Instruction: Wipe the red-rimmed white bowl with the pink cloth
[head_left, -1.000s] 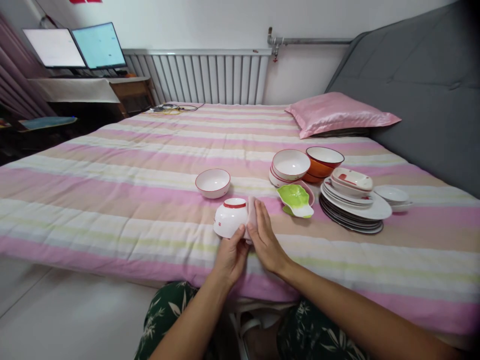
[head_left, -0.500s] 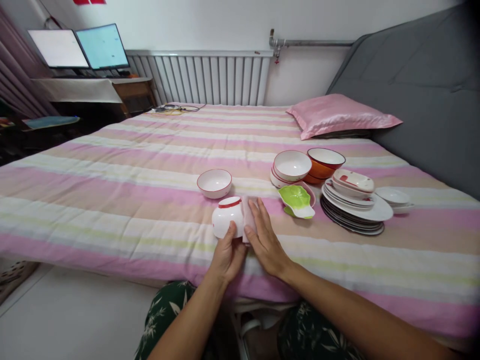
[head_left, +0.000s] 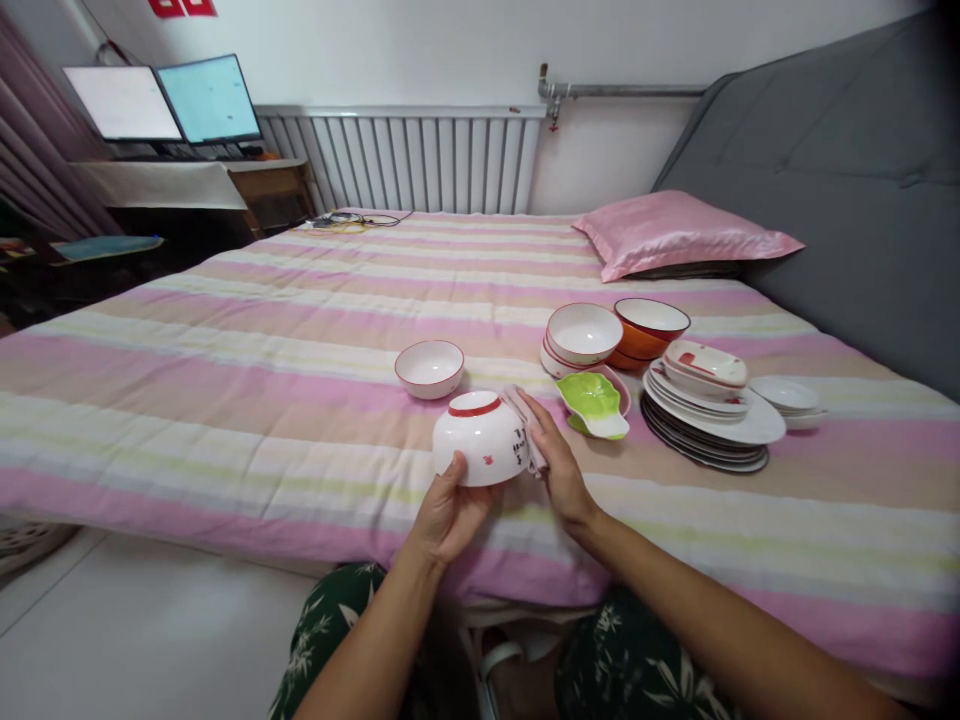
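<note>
My left hand (head_left: pixel 454 510) grips a white bowl (head_left: pixel 476 445) by its rim, thumb on the outer wall. The bowl is turned upside down, its red-ringed foot facing up, with dark lettering and a small red mark on the side. In my right hand (head_left: pixel 559 465) is a pale pink cloth (head_left: pixel 525 428), pressed against the right side of the bowl. Just beyond them, another white bowl with a red rim (head_left: pixel 429 370) stands upright on the striped bedspread (head_left: pixel 300 400).
To the right are stacked red-rimmed bowls (head_left: pixel 585 333), orange bowls (head_left: pixel 651 320), a green leaf-shaped dish (head_left: pixel 592 400), a pile of plates (head_left: pixel 765 420) and small white dishes (head_left: pixel 787 393). A pink pillow (head_left: pixel 682 232) lies farther back. Cables (head_left: pixel 356 220) rest at the far edge.
My right hand has slid with the cloth to the right, from the bowl's front to its side. The lettering on the bowl now shows. The other dishes have not moved.
</note>
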